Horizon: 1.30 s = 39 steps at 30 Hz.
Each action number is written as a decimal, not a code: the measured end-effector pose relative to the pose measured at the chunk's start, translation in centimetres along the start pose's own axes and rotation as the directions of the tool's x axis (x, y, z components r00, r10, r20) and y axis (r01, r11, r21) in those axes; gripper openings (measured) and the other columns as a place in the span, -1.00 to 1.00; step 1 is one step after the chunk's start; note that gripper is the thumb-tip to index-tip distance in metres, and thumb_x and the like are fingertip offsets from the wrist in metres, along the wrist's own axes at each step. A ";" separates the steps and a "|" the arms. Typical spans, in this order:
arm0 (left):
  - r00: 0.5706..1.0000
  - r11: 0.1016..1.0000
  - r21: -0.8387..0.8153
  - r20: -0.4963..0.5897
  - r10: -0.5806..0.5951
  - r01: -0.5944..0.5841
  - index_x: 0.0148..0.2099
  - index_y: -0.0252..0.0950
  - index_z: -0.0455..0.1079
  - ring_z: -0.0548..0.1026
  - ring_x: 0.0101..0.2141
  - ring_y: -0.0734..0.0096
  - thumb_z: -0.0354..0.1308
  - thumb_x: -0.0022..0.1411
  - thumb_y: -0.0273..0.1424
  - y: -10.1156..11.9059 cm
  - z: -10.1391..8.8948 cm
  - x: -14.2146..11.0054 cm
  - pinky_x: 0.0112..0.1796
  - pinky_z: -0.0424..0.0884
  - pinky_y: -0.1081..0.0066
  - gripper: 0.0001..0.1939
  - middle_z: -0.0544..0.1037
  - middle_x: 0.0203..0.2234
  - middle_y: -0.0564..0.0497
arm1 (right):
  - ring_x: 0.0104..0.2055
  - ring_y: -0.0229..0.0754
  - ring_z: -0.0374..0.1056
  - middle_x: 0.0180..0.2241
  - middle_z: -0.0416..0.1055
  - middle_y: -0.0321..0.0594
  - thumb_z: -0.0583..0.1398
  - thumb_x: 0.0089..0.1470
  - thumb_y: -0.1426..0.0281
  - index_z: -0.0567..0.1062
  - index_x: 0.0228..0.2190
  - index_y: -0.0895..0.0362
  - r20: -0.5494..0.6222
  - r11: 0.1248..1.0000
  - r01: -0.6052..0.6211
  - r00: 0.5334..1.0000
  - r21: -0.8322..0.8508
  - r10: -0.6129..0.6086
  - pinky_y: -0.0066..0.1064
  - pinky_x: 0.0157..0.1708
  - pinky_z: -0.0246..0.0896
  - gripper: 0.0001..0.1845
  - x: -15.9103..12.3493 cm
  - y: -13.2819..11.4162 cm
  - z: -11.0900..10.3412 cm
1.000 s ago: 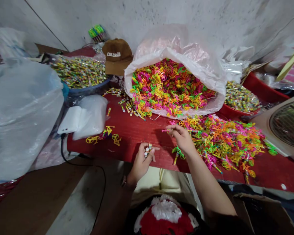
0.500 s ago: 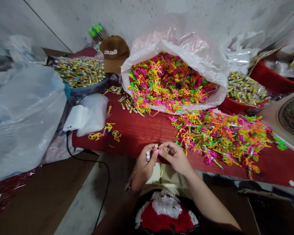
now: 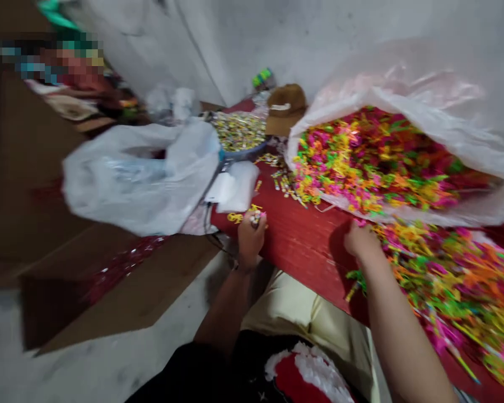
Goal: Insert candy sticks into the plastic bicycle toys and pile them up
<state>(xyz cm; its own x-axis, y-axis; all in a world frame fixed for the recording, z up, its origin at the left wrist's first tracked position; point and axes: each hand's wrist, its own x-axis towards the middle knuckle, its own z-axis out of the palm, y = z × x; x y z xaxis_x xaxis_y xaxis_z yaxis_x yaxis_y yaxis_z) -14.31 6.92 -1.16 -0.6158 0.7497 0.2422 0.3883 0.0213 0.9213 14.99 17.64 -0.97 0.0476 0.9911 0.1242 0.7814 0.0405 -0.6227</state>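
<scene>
A grey, marked wall [image 3: 243, 39] stands behind a red-painted tabletop [image 3: 298, 240]; clock directions here run from the middle of that top, with twelve toward the wall. At nine o'clock the left hand [image 3: 251, 238] is closed around several small white-ended patterned tubes [image 3: 255, 217], with a bright pink plastic bit [image 3: 263, 215] showing at its fingers. Just beyond it lie thin yellow plastic pieces [image 3: 234, 216] with round, wheel-like parts. The right hand [image 3: 361, 240] is at three o'clock, its fingers bent near the lip of the sack, a pink piece [image 3: 360, 223] at the fingertips; blur hides whether it is gripped. Between one and two o'clock, a large translucent white plastic sack [image 3: 441, 101] gapes open, full of pink, yellow, orange and green plastic pieces [image 3: 373, 162]. A loose heap of similar pieces mixed with tubes [image 3: 457, 274] spreads from three to four. At twelve sits a brown cap with white lettering [image 3: 288, 106], with short patterned tubes [image 3: 283, 182] scattered nearer. A blue tub [image 3: 250, 152] heaped with such tubes is at eleven. At ten, a white rectangular device [image 3: 221, 188] touches a clear plastic bag [image 3: 243, 184], and a big whitish plastic bag [image 3: 147, 184] lies farther out.
</scene>
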 end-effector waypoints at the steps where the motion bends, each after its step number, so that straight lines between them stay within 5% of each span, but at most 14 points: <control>1: 1.000 1.000 0.022 -0.028 -0.002 0.003 -0.16 -0.27 0.43 0.48 -0.41 0.39 0.21 0.39 -0.32 -0.2 -0.4 1.0 -0.30 0.42 0.41 -0.88 0.55 -0.40 0.01 | 0.08 0.47 0.37 -0.20 0.50 0.20 0.29 0.03 0.24 0.46 -0.44 0.01 -0.012 0.999 0.003 1.000 -0.038 -0.004 0.59 0.04 0.00 -0.86 0.3 0.1 0.6; 4: 0.996 0.998 0.063 -0.093 -0.006 0.012 -0.11 -0.28 0.44 0.53 -0.35 0.33 0.23 0.37 -0.41 -1.0 -1.2 3.4 -0.25 0.43 0.38 -0.92 0.61 -0.32 -0.06 | 0.07 0.55 0.38 -0.23 0.49 0.18 0.19 0.06 0.26 0.53 -0.40 -0.07 0.036 0.984 0.125 0.992 -0.127 -0.121 0.60 -0.02 0.00 -0.90 -0.2 -0.2 2.0; 6: 0.994 0.998 0.064 -0.113 -0.013 0.020 -0.07 -0.28 0.43 0.56 -0.30 0.29 0.25 0.35 -0.43 -1.5 -1.6 4.1 -0.21 0.43 0.35 -0.87 0.62 -0.26 -0.10 | 0.02 0.51 0.44 -0.20 0.50 0.20 0.10 0.13 0.29 0.60 -0.22 -0.11 0.120 0.923 0.229 0.972 -0.309 -0.201 0.50 -0.06 0.12 -0.71 -1.4 -1.0 2.3; 10: 0.992 0.999 0.018 -0.120 -0.049 0.051 0.02 -0.30 0.37 0.60 -0.25 0.21 0.25 0.35 -0.47 -1.6 -1.6 3.5 -0.17 0.44 0.29 -0.77 0.61 -0.21 -0.17 | -0.02 0.44 0.50 -0.11 0.50 0.34 0.03 0.23 0.26 0.52 0.16 0.17 0.315 0.767 0.355 0.926 -0.535 -0.209 0.29 -0.11 0.34 -0.43 -4.1 -2.9 2.3; 15: 0.999 0.994 -0.099 -0.020 -0.050 0.048 0.06 -0.25 0.32 0.64 -0.27 0.17 0.19 0.46 -0.37 0.1 0.5 -1.3 -0.25 0.49 0.23 -0.81 0.63 -0.20 -0.20 | 0.02 0.43 0.49 -0.08 0.50 0.25 0.04 0.28 0.05 0.45 0.27 0.09 0.388 0.773 0.467 0.868 -0.428 -0.309 0.21 -0.16 0.42 -0.33 -7.8 -3.0 3.3; 19: 0.991 0.978 -0.200 0.132 -0.032 0.059 0.05 -0.24 0.31 0.62 -0.35 0.17 0.19 0.45 -0.41 0.7 2.6 -5.1 -0.36 0.51 0.21 -0.82 0.64 -0.27 -0.21 | 0.06 0.57 0.37 0.13 0.42 0.36 0.20 0.16 -0.13 0.39 0.33 0.09 0.299 0.725 0.584 0.811 -0.365 -0.502 0.29 -0.27 0.39 -0.13 -11.7 -1.2 4.8; 22: 0.969 0.960 -0.266 0.246 -0.026 0.093 0.02 -0.24 0.34 0.59 -0.37 0.17 0.16 0.47 -0.35 0.3 2.8 -7.1 -0.34 0.51 0.19 -0.86 0.62 -0.35 -0.16 | 0.11 0.50 0.35 0.30 0.34 0.24 0.26 0.18 0.10 0.37 0.35 0.01 0.294 0.711 0.627 0.778 -0.317 -0.555 0.21 -0.21 0.40 -0.25 -14.4 -0.3 4.9; 24: 0.947 0.940 -0.313 0.321 -0.029 0.135 0.01 -0.23 0.36 0.57 -0.38 0.22 0.14 0.48 -0.31 0.0 2.6 -7.8 -0.30 0.51 0.22 -0.86 0.59 -0.38 -0.07 | 0.07 0.33 0.41 0.21 0.45 0.11 0.21 0.24 0.29 0.46 0.27 -0.05 0.326 0.751 0.639 0.754 -0.167 -0.570 0.12 -0.10 0.41 -0.42 -15.6 -0.4 4.2; 26: 0.919 0.920 -0.351 0.394 -0.022 0.172 0.01 -0.24 0.40 0.56 -0.38 0.27 0.15 0.46 -0.31 -0.2 2.4 -8.1 -0.26 0.50 0.25 -0.85 0.58 -0.41 -0.01 | 0.02 0.21 0.46 0.05 0.56 0.02 0.15 0.29 0.37 0.56 0.13 -0.06 0.300 0.807 0.588 0.761 0.057 -0.576 0.07 0.00 0.40 -0.58 -16.3 -1.1 3.1; 29: 0.865 0.908 -0.372 0.501 0.019 0.195 0.00 -0.27 0.49 0.59 -0.34 0.31 0.20 0.42 -0.31 0.1 2.1 -8.5 -0.20 0.50 0.33 -0.81 0.62 -0.38 0.00 | -0.10 0.10 0.49 -0.15 0.58 -0.09 0.16 0.35 0.30 0.54 -0.08 -0.04 0.151 0.870 0.311 0.908 0.383 -0.391 -0.04 -0.04 0.41 -0.82 -16.5 -2.7 1.2; 31: 0.802 0.915 -0.360 0.593 0.073 0.183 -0.01 -0.29 0.55 0.62 -0.29 0.31 0.23 0.40 -0.30 0.8 1.7 -8.8 -0.19 0.50 0.36 -0.79 0.67 -0.29 -0.05 | -0.22 0.00 0.46 -0.27 0.53 -0.20 0.21 0.35 0.20 0.47 -0.19 -0.03 0.117 0.824 0.100 0.973 0.558 -0.197 -0.17 -0.15 0.41 -0.88 -16.1 -3.9 0.1; 35: 0.670 0.911 -0.362 0.728 0.144 0.198 -0.08 -0.30 0.61 0.62 -0.33 0.30 0.24 0.40 -0.27 2.6 0.8 -9.7 -0.25 0.51 0.38 -0.78 0.69 -0.31 -0.07 | -0.38 -0.16 0.38 -0.37 0.45 -0.32 0.27 0.31 0.11 0.42 -0.17 -0.02 0.227 0.660 -0.110 0.969 0.743 -0.094 -0.34 -0.34 0.32 -0.76 -15.1 -5.3 -1.5; 39: 0.706 0.930 -0.340 0.692 0.147 0.140 -0.03 -0.27 0.61 0.65 -0.22 0.26 0.23 0.42 -0.27 3.6 0.6 -10.6 -0.16 0.52 0.37 -0.78 0.72 -0.20 -0.09 | -0.45 -0.22 0.35 -0.44 0.44 -0.36 0.32 0.27 0.07 0.41 -0.18 0.01 0.250 0.597 -0.177 0.967 0.782 -0.041 -0.40 -0.42 0.25 -0.68 -15.1 -5.8 -2.1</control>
<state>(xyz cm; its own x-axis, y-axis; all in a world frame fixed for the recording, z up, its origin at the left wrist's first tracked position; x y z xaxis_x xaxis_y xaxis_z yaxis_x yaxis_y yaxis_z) -5.99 -0.51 -0.62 0.0967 0.9907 0.0961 0.0416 -0.1005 0.9941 11.03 2.17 2.41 -0.1411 0.9889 -0.0476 -0.0288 -0.0522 -0.9982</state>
